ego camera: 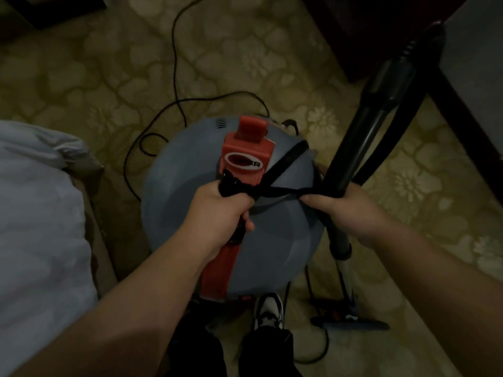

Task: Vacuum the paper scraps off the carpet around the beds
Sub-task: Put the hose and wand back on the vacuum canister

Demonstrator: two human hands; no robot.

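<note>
A round grey canister vacuum (272, 235) with a red handle (245, 159) stands on the patterned carpet (95, 77) right in front of me. My left hand (217, 210) grips the red handle together with a black strap (285, 161). My right hand (348, 208) holds the black hose wand (364, 126) and pinches the strap's other end. The floor nozzle (351, 322) lies on the carpet at lower right. No paper scraps show in this dim view.
A bed with white linen (35, 227) fills the left side. Dark wooden furniture (462, 118) runs along the upper right. The black power cord (177, 77) loops over the carpet behind the vacuum. My shoe (268, 311) stands just below the canister.
</note>
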